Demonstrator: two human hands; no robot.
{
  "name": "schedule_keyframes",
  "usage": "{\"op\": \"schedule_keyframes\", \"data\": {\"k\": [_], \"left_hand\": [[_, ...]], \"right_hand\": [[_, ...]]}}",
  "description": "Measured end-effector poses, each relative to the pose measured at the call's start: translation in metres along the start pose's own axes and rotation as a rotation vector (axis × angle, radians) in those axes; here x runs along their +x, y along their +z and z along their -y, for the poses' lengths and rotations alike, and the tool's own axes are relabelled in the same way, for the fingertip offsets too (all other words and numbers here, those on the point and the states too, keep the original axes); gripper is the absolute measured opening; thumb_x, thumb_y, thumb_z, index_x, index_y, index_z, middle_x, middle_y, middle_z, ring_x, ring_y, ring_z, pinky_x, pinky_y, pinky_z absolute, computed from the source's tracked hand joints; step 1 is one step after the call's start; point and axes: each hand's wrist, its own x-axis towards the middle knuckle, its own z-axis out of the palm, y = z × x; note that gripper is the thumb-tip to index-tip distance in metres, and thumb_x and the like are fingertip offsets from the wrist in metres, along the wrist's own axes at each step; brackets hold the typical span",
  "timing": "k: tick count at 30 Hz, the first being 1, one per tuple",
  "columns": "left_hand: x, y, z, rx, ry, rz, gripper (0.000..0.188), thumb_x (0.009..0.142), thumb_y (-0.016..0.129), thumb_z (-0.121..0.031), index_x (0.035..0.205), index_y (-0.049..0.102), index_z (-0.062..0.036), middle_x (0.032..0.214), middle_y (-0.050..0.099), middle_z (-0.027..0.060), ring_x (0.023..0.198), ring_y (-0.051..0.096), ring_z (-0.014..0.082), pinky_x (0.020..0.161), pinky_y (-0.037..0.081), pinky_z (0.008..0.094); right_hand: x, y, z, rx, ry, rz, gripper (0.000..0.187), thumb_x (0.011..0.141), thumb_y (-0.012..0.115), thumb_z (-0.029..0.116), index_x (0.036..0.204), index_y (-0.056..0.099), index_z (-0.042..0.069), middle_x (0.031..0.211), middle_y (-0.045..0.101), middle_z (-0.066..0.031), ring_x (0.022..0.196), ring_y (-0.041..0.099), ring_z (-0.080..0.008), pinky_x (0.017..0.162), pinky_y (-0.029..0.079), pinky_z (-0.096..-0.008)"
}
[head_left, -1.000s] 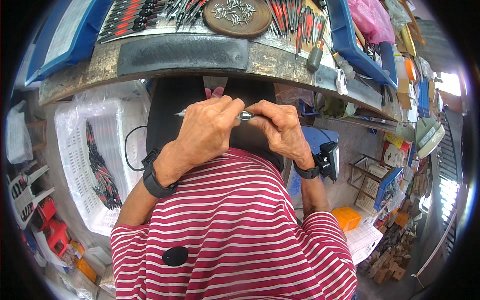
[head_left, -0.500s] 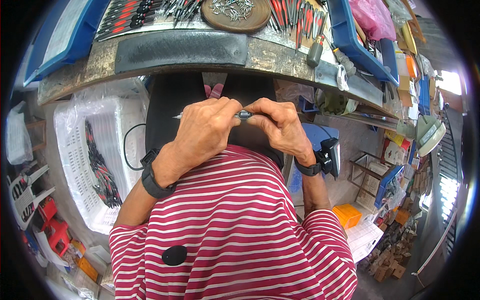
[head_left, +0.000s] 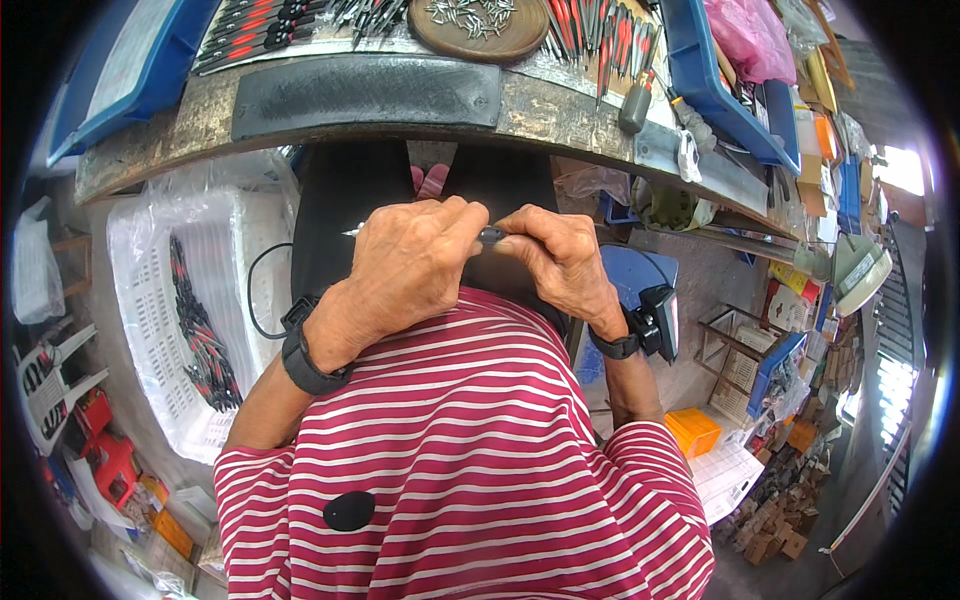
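A slim pen-like tool lies level between my hands over my lap. Its pointed silver tip sticks out beyond my left hand, and its dark end shows between my fingers. My left hand is closed around the shaft and hides most of it. My right hand pinches the dark end between thumb and forefinger. Ahead, on the workbench, a round wooden board carries many small silver pointed pieces. Red and black slim pieces lie to its right, and rows of similar red and black pieces to its left.
Blue bins stand at both ends of the bench. A screwdriver with a dark handle lies near the bench edge. At my left is a white plastic basket holding a bunch of red and black pieces. An orange box sits at right.
My right hand has turned a little and shifted slightly rightward at the tool's dark end. My left hand keeps its hold, almost in place.
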Motion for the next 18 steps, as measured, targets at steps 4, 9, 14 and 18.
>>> {"op": "schedule_keyframes", "data": {"k": [4,9,14,18], "left_hand": [[-0.0028,0.0009,0.0016,-0.073,0.023,-0.026,0.017,0.071,0.068,-0.008,0.079,0.054,-0.0034,0.066,0.056,0.0085,0.06,0.059,0.0239,0.051,0.045,0.034],[-0.0047,0.0037,0.0017,-0.085,-0.001,-0.024,0.017,0.071,0.067,-0.008,0.08,0.054,-0.0034,0.066,0.056,0.0085,0.06,0.059,0.024,0.051,0.044,0.0343],[-0.0049,0.0074,0.0005,-0.098,0.007,-0.059,0.016,0.072,0.067,-0.007,0.08,0.054,-0.0032,0.066,0.056,0.0088,0.059,0.059,0.0233,0.05,0.044,0.0334],[-0.0057,0.0086,0.0007,-0.078,0.013,-0.057,0.015,0.073,0.067,-0.007,0.08,0.054,-0.003,0.066,0.056,0.0087,0.058,0.059,0.0224,0.049,0.045,0.0322]], "right_hand": [[-0.0016,0.0027,0.0021,0.071,0.019,-0.008,0.009,0.077,0.064,0.001,0.081,0.059,-0.005,0.064,0.058,-0.0125,0.052,0.055,-0.0213,0.049,0.041,-0.0294],[-0.0037,0.0078,0.008,0.09,0.088,-0.051,0.008,0.073,0.065,-0.001,0.078,0.059,-0.003,0.068,0.06,-0.0157,0.057,0.06,-0.0296,0.05,0.044,-0.0347],[-0.0015,0.0077,0.0059,0.055,0.0,-0.044,0.008,0.071,0.063,-0.003,0.077,0.057,-0.003,0.067,0.059,-0.016,0.056,0.059,-0.031,0.05,0.044,-0.0348],[-0.0023,0.0082,0.003,0.012,-0.07,-0.044,0.009,0.073,0.064,-0.004,0.078,0.057,-0.004,0.066,0.058,-0.0145,0.054,0.057,-0.0285,0.049,0.043,-0.0317]]}}
